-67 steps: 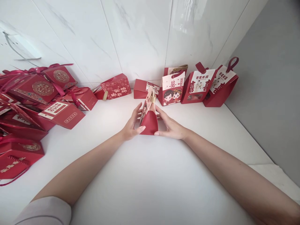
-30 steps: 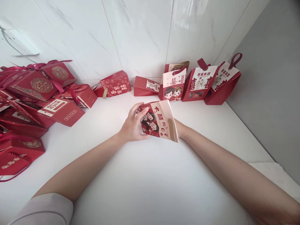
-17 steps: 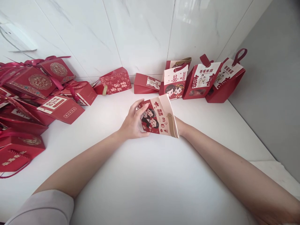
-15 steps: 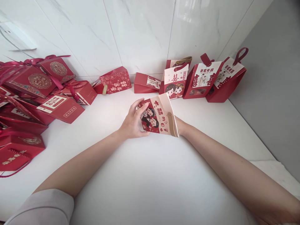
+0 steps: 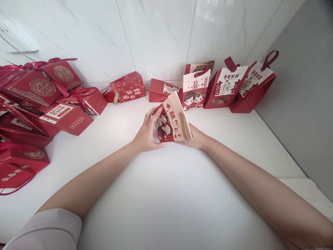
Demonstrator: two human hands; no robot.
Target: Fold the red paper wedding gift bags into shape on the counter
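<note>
A red and cream paper gift box (image 5: 171,121) with a cartoon couple and Chinese characters is held above the white table, lying sideways with its top to the right. A tan strap handle (image 5: 184,126) runs along that narrow top end. My left hand (image 5: 147,133) grips the box's red bottom end, fingers over its upper edge and thumb stretched below. From the right, my right hand (image 5: 195,136) reaches in behind the box; its fingers are mostly hidden, so their grip does not show.
Red gift boxes with ribbons (image 5: 43,88) are heaped at the left. Along the tiled wall (image 5: 158,41) lie a patterned red box (image 5: 130,89) and another red box (image 5: 157,91). Several handled boxes (image 5: 226,86) stand at back right, beside a grey panel (image 5: 299,93).
The held box has tipped so its top end swings up and slightly left. My right hand has shifted left with it, showing more of the hand beside the strap.
</note>
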